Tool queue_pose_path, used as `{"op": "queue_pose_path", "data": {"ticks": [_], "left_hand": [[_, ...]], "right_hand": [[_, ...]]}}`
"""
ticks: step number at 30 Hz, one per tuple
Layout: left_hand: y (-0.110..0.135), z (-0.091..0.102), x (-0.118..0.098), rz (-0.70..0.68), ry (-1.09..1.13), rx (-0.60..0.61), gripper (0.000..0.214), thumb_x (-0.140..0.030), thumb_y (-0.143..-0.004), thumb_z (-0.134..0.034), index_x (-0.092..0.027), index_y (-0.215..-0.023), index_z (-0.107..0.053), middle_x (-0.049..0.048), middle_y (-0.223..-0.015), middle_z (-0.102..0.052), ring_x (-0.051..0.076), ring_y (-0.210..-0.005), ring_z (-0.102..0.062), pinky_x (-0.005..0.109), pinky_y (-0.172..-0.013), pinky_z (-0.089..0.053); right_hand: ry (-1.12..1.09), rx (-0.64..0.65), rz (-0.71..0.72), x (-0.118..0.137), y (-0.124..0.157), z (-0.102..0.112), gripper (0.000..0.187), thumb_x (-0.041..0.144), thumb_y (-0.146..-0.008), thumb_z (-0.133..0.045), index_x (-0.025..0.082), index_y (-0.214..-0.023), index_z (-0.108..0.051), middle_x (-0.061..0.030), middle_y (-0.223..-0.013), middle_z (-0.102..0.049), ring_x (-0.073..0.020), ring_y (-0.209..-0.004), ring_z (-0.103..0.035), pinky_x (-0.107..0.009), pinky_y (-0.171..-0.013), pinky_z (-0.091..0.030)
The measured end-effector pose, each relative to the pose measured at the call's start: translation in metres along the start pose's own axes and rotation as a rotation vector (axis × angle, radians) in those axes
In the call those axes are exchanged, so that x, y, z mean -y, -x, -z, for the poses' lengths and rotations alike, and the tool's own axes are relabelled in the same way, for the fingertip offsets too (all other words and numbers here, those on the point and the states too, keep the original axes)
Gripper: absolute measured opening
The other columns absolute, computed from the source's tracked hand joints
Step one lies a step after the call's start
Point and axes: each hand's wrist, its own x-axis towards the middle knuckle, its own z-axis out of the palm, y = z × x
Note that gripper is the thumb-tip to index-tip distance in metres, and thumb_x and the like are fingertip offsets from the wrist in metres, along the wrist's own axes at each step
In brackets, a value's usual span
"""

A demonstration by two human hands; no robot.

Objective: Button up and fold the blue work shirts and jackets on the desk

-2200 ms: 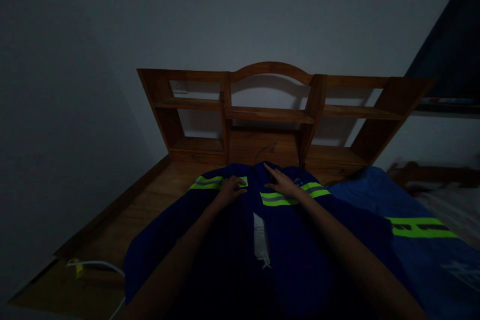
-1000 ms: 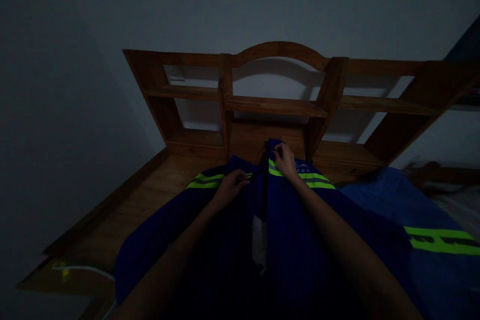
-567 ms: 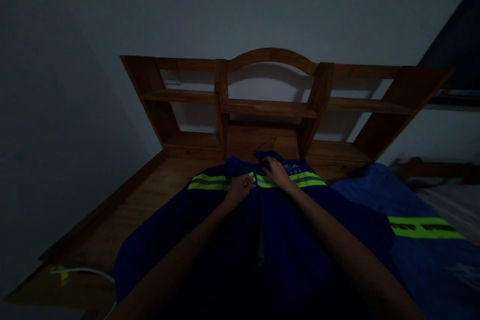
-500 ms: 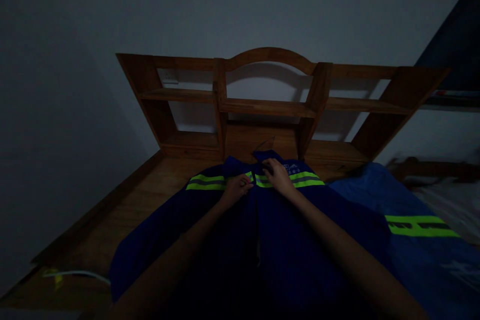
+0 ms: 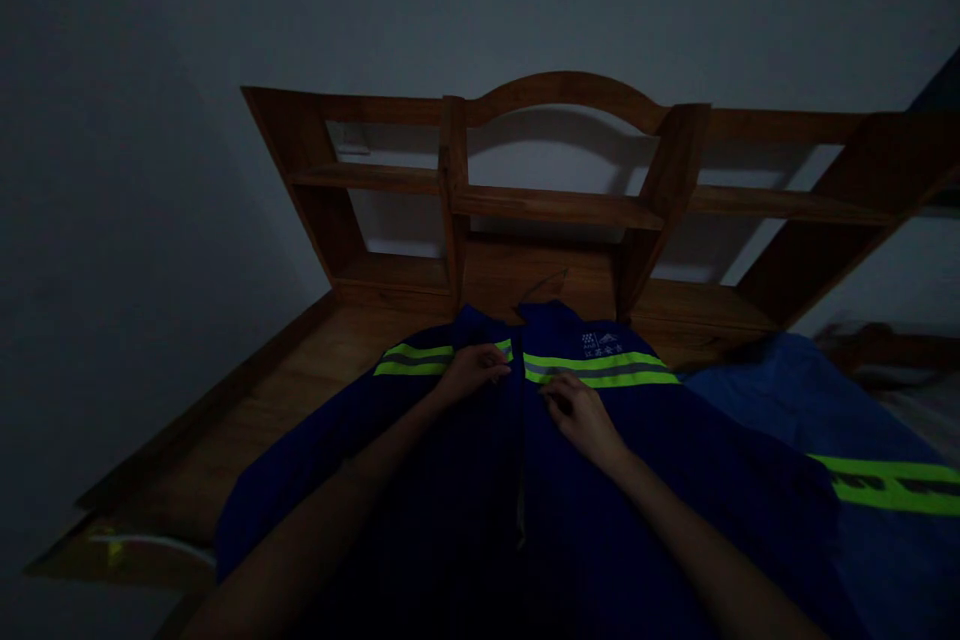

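Note:
A dark blue work jacket (image 5: pixel 600 480) with yellow-green and grey reflective bands lies front up before me, its collar toward the shelf unit. Its two front edges run down the middle, slightly apart near the collar. My left hand (image 5: pixel 474 368) is closed, with its bent fingers at the left front edge, on the chest band. On the right panel, just under the band, my right hand (image 5: pixel 583 417) touches or hovers close to the cloth. Its fingers are loosely bent, with a gap between thumb and fingers. White print (image 5: pixel 600 345) shows on the right chest.
Behind the collar stands a wooden shelf unit (image 5: pixel 559 205) against the wall. A lighter blue garment (image 5: pixel 787 390) with a yellow-green band lies at the right. Wooden boards (image 5: pixel 300 360) show on the left, with a pale cord (image 5: pixel 154 542) near the lower left. The room is dim.
My right hand has moved down from beside the collar to below the chest band, uncovering the white print. My left hand stays at the left front edge. The view has shifted slightly.

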Motion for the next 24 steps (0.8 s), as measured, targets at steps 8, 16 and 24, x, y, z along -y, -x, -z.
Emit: {"op": "queue_pose_path", "data": {"ticks": [8, 16, 24], "left_hand": [[0.001, -0.004, -0.003, 0.032, 0.04, 0.012, 0.034, -0.047, -0.073, -0.065, -0.015, -0.085, -0.059, 0.0027, -0.073, -0.064, 0.014, -0.062, -0.061, 0.024, -0.06, -0.046], [0.001, 0.062, -0.038, 0.027, -0.725, -0.666, 0.033, -0.045, -0.086, -0.046, -0.015, -0.091, -0.059, 0.0147, -0.099, -0.062, 0.028, -0.099, -0.055, 0.039, -0.085, -0.04], [0.003, 0.135, -0.039, 0.418, -0.214, 0.161, 0.029, -0.041, -0.063, -0.072, -0.018, -0.081, -0.068, 0.0033, -0.078, -0.069, 0.019, -0.07, -0.06, 0.026, -0.063, -0.046]], "right_hand": [[0.088, 0.041, 0.053, 0.006, 0.003, -0.003, 0.029, 0.012, -0.085, -0.049, 0.024, -0.103, -0.067, -0.0059, -0.101, -0.056, -0.0181, -0.094, -0.057, -0.031, -0.082, -0.047], [0.019, -0.035, -0.001, -0.002, -0.004, -0.004, 0.021, 0.014, -0.086, -0.049, 0.023, -0.098, -0.064, -0.0042, -0.101, -0.06, -0.0177, -0.091, -0.059, -0.031, -0.082, -0.046], [-0.029, -0.04, 0.008, -0.005, -0.005, -0.003, 0.024, 0.009, -0.082, -0.049, 0.021, -0.094, -0.065, -0.0034, -0.097, -0.062, -0.0165, -0.089, -0.059, -0.03, -0.08, -0.045]]}}
